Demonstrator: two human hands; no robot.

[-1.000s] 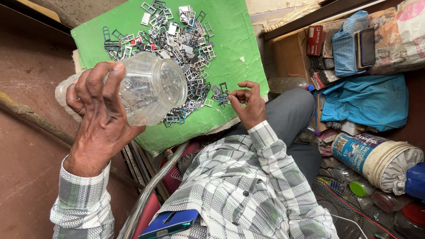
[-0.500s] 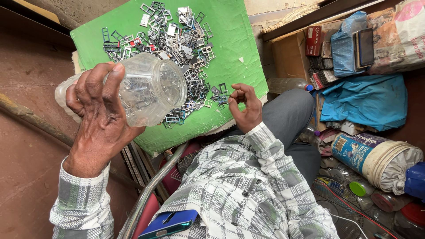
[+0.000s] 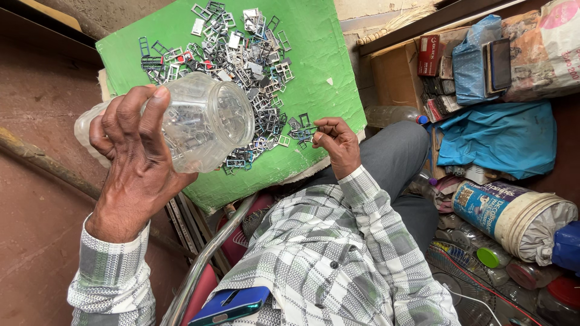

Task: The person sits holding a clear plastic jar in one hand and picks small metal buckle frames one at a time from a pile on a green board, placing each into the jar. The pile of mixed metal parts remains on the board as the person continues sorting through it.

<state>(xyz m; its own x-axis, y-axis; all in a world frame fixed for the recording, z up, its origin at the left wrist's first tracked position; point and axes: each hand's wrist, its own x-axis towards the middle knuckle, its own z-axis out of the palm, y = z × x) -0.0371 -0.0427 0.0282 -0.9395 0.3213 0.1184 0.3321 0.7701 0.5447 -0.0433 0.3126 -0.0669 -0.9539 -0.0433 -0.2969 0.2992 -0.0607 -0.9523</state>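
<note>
A single view, from a camera worn on the person's head, looks steeply down over the chest and lap. The frame is turned, so the checked shirt [image 3: 326, 253] fills the 6 o'clock edge and the green board [image 3: 326, 66] lies towards 12 o'clock. It sits close: the left hand [image 3: 136, 163] with its clear jar [image 3: 205, 121] looms large at 9 o'clock, the right hand [image 3: 338, 142] smaller near centre. Cluttered floor and a shelf run along 3 o'clock. No second view shares the scene.
</note>
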